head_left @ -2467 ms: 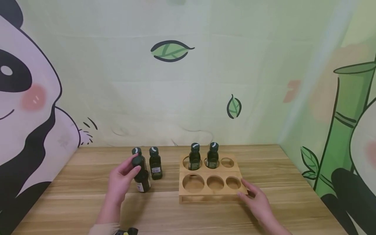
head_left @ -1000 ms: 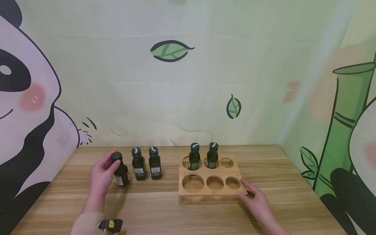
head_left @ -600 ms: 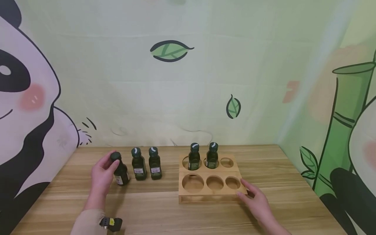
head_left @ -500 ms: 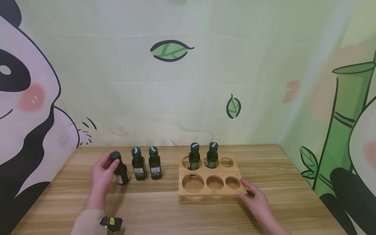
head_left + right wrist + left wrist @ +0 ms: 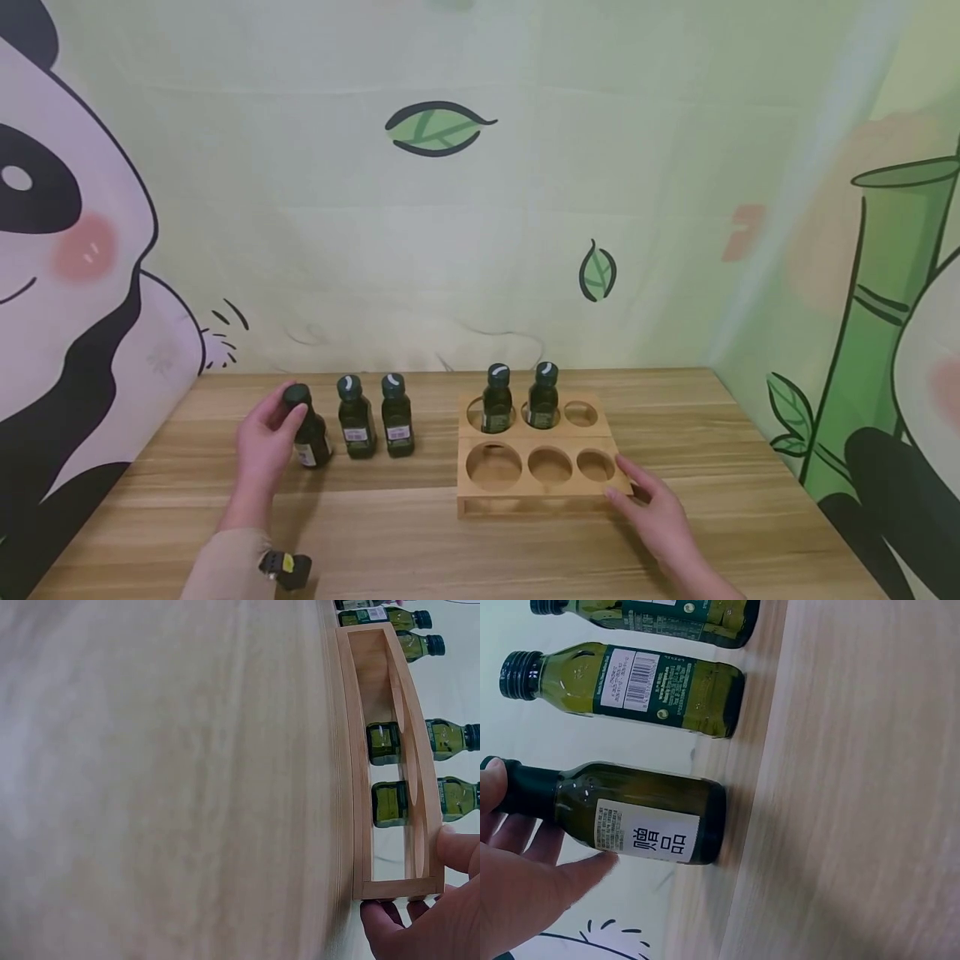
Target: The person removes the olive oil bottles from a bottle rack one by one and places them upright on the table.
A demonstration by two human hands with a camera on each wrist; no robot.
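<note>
My left hand [image 5: 262,442] holds a small green glass bottle [image 5: 312,442] by its capped neck, thumb on the near side. The bottle is upright, its white label [image 5: 649,830] facing me; whether its base touches the table, I cannot tell. Just right of it stand two similar bottles, one nearer [image 5: 356,421] and one farther [image 5: 397,418]. My right hand [image 5: 656,512] grips the front right corner of a wooden rack [image 5: 536,502], thumb on its top board and fingers at its end. Two more bottles, left [image 5: 497,402] and middle [image 5: 543,398], sit in the rack's back-row holes.
The rack's back right hole [image 5: 581,414] and its front-row holes [image 5: 492,467] hold no bottles. A wood-grain table [image 5: 420,550] lies beneath, meeting a printed backdrop [image 5: 480,250] behind. A small black device [image 5: 288,570] is worn on the left wrist.
My left hand has carried its bottle leftward, from in front of another bottle to the left end of the row. Lately it has barely moved. My right hand stays on the rack.
</note>
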